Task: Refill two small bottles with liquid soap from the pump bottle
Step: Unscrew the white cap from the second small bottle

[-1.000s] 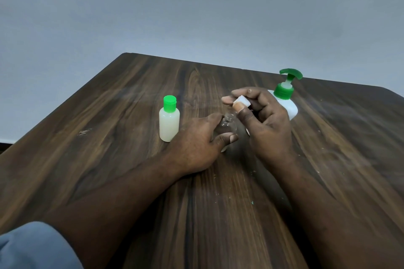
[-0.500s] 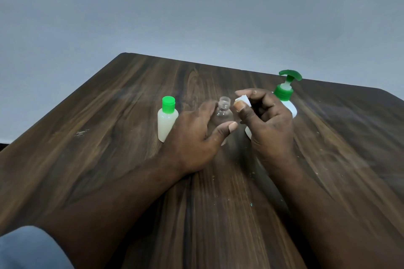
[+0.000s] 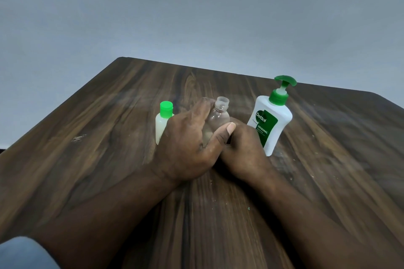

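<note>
between the left hand's [image 3: 185, 144] fingers and thumb: an uncapped clear small bottle [image 3: 219, 116], upright on the table [image 3: 109, 137].
the grip wraps its body; it looks empty, light and thin-walled, so hold low and gently, neck free. right hand [image 3: 244, 148] rests beside that thumb, fingers hidden: grip cannot be told. dettol pump bottle [image 3: 273, 120] stands just past its knuckles, green-capped small bottle [image 3: 161, 124] behind the left knuckles.
</note>
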